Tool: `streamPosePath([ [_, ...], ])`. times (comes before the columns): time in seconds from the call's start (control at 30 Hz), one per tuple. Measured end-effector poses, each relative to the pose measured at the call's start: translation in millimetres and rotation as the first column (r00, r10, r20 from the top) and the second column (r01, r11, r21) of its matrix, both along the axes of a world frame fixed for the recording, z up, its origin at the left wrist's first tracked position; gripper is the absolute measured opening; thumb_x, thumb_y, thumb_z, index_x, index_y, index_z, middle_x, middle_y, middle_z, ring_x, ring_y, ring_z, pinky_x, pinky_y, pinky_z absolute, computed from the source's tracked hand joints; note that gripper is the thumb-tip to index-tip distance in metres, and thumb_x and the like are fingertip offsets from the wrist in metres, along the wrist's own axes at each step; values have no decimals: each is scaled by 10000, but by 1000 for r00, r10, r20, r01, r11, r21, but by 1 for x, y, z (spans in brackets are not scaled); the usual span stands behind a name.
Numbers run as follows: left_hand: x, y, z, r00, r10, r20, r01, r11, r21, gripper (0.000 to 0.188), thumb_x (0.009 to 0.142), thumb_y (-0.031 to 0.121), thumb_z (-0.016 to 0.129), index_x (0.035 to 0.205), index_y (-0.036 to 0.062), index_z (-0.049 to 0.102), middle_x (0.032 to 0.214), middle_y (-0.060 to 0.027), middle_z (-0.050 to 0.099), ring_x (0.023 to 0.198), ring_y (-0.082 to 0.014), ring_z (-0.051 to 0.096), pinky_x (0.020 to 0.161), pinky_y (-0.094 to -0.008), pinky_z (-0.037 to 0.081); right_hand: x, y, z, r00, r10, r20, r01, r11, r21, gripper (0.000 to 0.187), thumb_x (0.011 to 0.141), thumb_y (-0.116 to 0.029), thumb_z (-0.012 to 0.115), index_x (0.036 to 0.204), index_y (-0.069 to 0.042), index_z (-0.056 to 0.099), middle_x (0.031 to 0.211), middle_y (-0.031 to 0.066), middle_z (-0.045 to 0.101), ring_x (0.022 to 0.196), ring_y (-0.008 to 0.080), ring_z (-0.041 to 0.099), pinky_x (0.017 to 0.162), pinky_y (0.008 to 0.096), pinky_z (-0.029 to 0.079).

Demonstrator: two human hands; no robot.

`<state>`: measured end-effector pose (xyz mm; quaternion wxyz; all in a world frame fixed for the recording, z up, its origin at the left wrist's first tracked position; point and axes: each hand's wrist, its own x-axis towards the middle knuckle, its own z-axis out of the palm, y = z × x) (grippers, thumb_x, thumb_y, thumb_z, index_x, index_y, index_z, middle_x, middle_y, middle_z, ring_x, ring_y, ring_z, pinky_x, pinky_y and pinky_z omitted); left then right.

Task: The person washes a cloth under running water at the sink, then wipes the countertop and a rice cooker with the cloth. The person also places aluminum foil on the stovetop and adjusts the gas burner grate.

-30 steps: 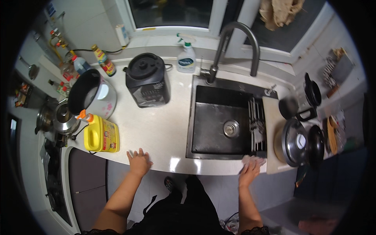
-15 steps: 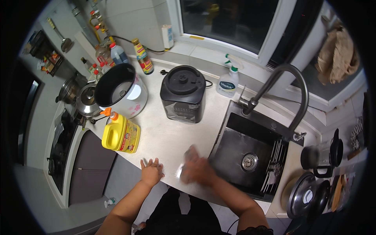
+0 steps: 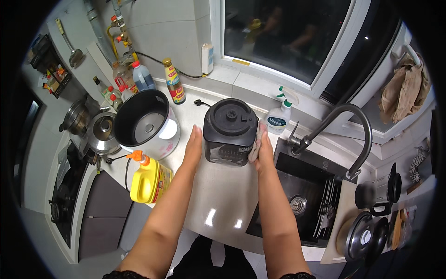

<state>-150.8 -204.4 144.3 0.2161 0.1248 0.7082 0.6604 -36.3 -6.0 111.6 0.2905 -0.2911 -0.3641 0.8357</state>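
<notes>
A black blender base (image 3: 228, 151) with a round socket on its top stands upright on the pale countertop (image 3: 220, 197). Along its left side my left hand (image 3: 193, 148) is held flat, fingers stretched, with a narrow gap to the base. My right hand (image 3: 265, 149) presses a greyish cloth (image 3: 255, 149) against the right side of the base. Part of that cloth is hidden by the fingers. Just behind my right hand is a clear spray bottle (image 3: 277, 118) with a green and white trigger.
Left of the base stand a white pot (image 3: 160, 139) with a dark inside and a yellow pump jug (image 3: 147, 182). A sauce bottle (image 3: 174, 83) is behind them. To the right lie a black sink (image 3: 283, 183) and its curved tap (image 3: 369, 135). A plug (image 3: 199, 102) rests behind the base.
Both hands have moved forward from the counter's front edge to the sides of the blender base. My right hand was blurred on the countertop before. The view has shifted slightly.
</notes>
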Motion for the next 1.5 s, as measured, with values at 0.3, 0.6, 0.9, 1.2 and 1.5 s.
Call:
streamPosePath([
  [0.3,12,-1,9,962,-149,227,93,966,241,637,1013,441,308,1491,41,177,1547,-110,194,1424,-213,173,1146,-310,129,28,-52,34,995,35,94,-42,997,71,534,1020,-367,347,1462,-71,293,1441,86,404,1303,201,413,1080,320,312],
  [0.6,110,-83,13,965,-206,164,190,976,107,589,1025,367,309,1495,45,160,1545,-128,194,1425,-227,172,1142,-306,134,141,-132,38,958,-17,287,8,999,34,497,1013,-368,390,1393,-49,408,1312,84,527,1180,188,506,994,308,387],
  [0.9,118,-75,18,992,-101,-71,104,994,44,573,1026,366,279,1459,-8,230,1504,-148,268,1392,-241,240,1134,-312,152,116,-70,34,945,-34,327,-101,916,387,311,930,-284,589,1064,-10,650,947,34,642,840,89,576,748,218,435],
  [1.2,119,-74,13,970,-34,-239,46,998,45,518,1024,301,293,1412,-41,321,1436,-189,376,1338,-270,349,1101,-318,239,164,-75,45,913,-233,334,4,826,564,219,841,-175,656,941,15,701,891,55,664,773,109,600,688,234,458],
  [1.5,123,-70,8,954,19,-299,9,996,93,473,1019,236,316,1378,-62,387,1388,-216,451,1297,-288,427,1078,-328,299,143,-47,56,756,180,629,-456,835,309,304,886,-319,639,923,-19,665,692,-11,595,555,58,492,502,213,371],
])
